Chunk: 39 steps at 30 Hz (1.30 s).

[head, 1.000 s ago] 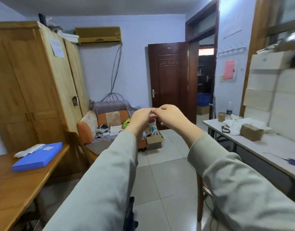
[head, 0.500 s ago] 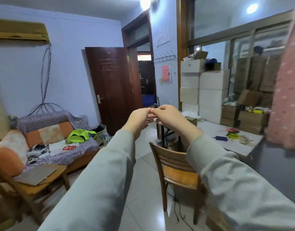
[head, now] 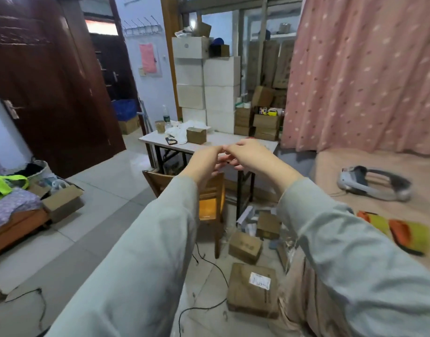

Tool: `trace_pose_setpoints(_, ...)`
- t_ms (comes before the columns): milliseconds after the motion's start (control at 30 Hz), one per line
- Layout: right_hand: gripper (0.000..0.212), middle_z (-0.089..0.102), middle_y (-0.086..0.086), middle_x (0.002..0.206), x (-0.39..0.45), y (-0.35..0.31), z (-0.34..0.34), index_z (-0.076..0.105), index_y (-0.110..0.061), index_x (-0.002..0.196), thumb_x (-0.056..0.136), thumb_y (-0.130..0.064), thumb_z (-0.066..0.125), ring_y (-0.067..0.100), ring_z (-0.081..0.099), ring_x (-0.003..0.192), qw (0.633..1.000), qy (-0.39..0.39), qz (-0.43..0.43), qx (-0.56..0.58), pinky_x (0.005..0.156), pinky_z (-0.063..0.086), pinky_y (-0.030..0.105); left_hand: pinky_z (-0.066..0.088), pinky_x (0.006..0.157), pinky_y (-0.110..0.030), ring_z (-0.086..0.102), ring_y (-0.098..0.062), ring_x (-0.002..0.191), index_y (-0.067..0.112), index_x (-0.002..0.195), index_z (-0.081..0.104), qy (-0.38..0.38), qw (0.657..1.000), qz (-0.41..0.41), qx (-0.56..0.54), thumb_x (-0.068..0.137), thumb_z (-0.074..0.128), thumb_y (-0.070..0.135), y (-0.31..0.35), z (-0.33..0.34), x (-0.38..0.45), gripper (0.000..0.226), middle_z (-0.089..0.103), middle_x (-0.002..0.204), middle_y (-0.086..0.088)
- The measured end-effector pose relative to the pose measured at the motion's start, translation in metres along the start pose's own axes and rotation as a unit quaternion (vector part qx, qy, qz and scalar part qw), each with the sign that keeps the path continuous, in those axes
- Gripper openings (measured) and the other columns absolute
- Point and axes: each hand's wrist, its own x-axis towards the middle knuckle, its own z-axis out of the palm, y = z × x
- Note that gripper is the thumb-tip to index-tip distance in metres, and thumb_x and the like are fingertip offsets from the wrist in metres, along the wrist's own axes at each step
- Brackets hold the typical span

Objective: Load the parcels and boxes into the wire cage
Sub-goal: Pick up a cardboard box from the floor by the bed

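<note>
- Hands are meeting in mid-air ahead of the person, both arms in grey sleeves stretching forward over the floor.
- The left hand is bending at the wrist, its fingertips touching those of the right hand; whether anything is pinched between them I cannot tell, and the fingers are too blurred to tell curled from straight.
- Parcels are lying on the tiled floor below the arms: a large brown parcel with a white label is sitting nearest, just beside the edge of the bed.
- A smaller cardboard box is resting beyond it, and another small box is sitting further back, under the near edge of the folding table.
- Black cables are trailing over the tiles beside the labelled parcel.
- A wooden chair is standing at the near left corner of the table, partly hidden by the left forearm.
- On the table, a small brown box is sitting near the far left corner, just beside crumpled white cloth and a jar.
- Stacked white cartons are rising against the wall at the table's far edge, with brown boxes piling up to their right.
- A grey headset is lying on the bed, before the pink curtain.
- An open cardboard box is standing on the floor at the left.
- The wire cage is not showing in this view.
</note>
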Motion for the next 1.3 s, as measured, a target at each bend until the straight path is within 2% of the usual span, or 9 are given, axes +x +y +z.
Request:
trace_pose_setpoints(167, 0.034, 0.071, 0.016, 0.101, 0.006, 0.032, -0.022, 0.068, -0.004, 0.102, 0.094, -0.035, 0.054, 0.020, 0.060, 0.078, 0.999, 0.025, 0.040, -0.002, 0.078, 0.053, 0.032, 0.037, 0.056, -0.019, 0.057, -0.011, 0.070, 0.018, 0.092, 0.061, -0.040, 0.998, -0.031, -0.023, 0.095, 0.045, 0.023, -0.015, 0.034, 0.022, 0.017, 0.062, 0.075, 0.001)
trace_pose_setpoints(300, 0.026, 0.070, 0.008, 0.094, 0.019, 0.057, -0.036, 0.069, -0.014, 0.095, 0.096, -0.034, 0.054, 0.014, 0.062, 0.073, 0.998, 0.028, 0.054, -0.001, 0.070, 0.052, 0.025, 0.038, 0.061, -0.019, 0.057, -0.013, 0.076, 0.014, 0.113, 0.062, -0.059, 0.997, -0.045, 0.000, 0.094, 0.046, 0.024, -0.029, 0.053, 0.048, 0.028, 0.064, 0.087, -0.002)
trace_pose_setpoints(500, 0.026, 0.067, 0.005, 0.086, 0.071, 0.108, -0.051, 0.068, -0.014, 0.087, 0.095, -0.035, 0.055, 0.015, 0.058, 0.074, 0.997, 0.019, 0.074, 0.004, 0.062, 0.048, 0.023, 0.029, 0.051, -0.019, 0.047, -0.018, 0.071, 0.013, 0.104, 0.066, -0.083, 0.994, -0.064, 0.026, 0.087, 0.050, 0.026, -0.057, 0.078, 0.117, 0.026, 0.053, 0.091, -0.012)
trace_pose_setpoints(600, 0.032, 0.069, 0.007, 0.087, 0.106, 0.134, -0.063, 0.070, -0.008, 0.093, 0.095, -0.036, 0.054, 0.017, 0.058, 0.073, 0.996, 0.012, 0.091, -0.003, 0.069, 0.049, 0.029, 0.041, 0.068, -0.023, 0.056, -0.018, 0.082, 0.013, 0.102, 0.068, -0.070, 0.994, -0.080, 0.034, 0.090, 0.050, 0.024, -0.065, 0.096, 0.152, 0.025, 0.065, 0.078, -0.003)
trace_pose_setpoints(700, 0.036, 0.071, 0.012, 0.094, 0.140, 0.159, -0.073, 0.070, -0.006, 0.097, 0.095, -0.037, 0.053, 0.019, 0.059, 0.075, 0.996, 0.012, 0.093, -0.009, 0.077, 0.054, 0.035, 0.039, 0.064, -0.022, 0.052, -0.015, 0.067, 0.015, 0.094, 0.067, -0.073, 0.993, -0.090, 0.036, 0.090, 0.049, 0.020, -0.071, 0.116, 0.185, 0.019, 0.059, 0.057, 0.004)
trace_pose_setpoints(800, 0.040, 0.071, 0.015, 0.097, 0.170, 0.185, -0.081, 0.069, -0.003, 0.098, 0.095, -0.038, 0.051, 0.020, 0.061, 0.075, 0.995, 0.001, 0.096, -0.021, 0.084, 0.054, 0.041, 0.034, 0.061, -0.023, 0.046, -0.019, 0.072, 0.014, 0.079, 0.063, -0.074, 0.991, -0.107, 0.033, 0.090, 0.048, 0.019, -0.084, 0.133, 0.217, 0.019, 0.051, 0.065, -0.004)
trace_pose_setpoints(933, 0.044, 0.071, 0.014, 0.085, 0.197, 0.222, -0.086, 0.068, 0.001, 0.094, 0.096, -0.039, 0.050, 0.018, 0.058, 0.066, 0.993, -0.022, 0.107, -0.035, 0.076, 0.052, 0.035, 0.039, 0.073, -0.027, 0.056, -0.015, 0.071, 0.017, 0.075, 0.064, -0.065, 0.990, -0.121, 0.042, 0.092, 0.048, 0.021, -0.109, 0.149, 0.243, 0.024, 0.060, 0.054, 0.006)
trace_pose_setpoints(1033, 0.040, 0.071, 0.013, 0.082, 0.211, 0.250, -0.082, 0.067, -0.004, 0.084, 0.095, -0.038, 0.050, 0.019, 0.058, 0.067, 0.991, -0.037, 0.127, -0.019, 0.082, 0.054, 0.040, 0.042, 0.084, -0.029, 0.059, -0.013, 0.077, 0.019, 0.088, 0.069, -0.074, 0.985, -0.149, 0.039, 0.092, 0.049, 0.023, -0.130, 0.158, 0.258, 0.021, 0.068, 0.072, 0.005)
trace_pose_setpoints(1300, 0.030, 0.064, 0.000, 0.067, 0.238, 0.318, -0.078, 0.063, -0.016, 0.074, 0.095, -0.034, 0.052, 0.008, 0.056, 0.056, 0.980, -0.017, 0.197, 0.011, 0.063, 0.047, 0.025, 0.041, 0.082, -0.030, 0.060, -0.011, 0.071, 0.019, 0.084, 0.066, -0.082, 0.977, -0.195, 0.019, 0.094, 0.047, 0.023, -0.181, 0.190, 0.298, 0.022, 0.066, 0.073, 0.003)
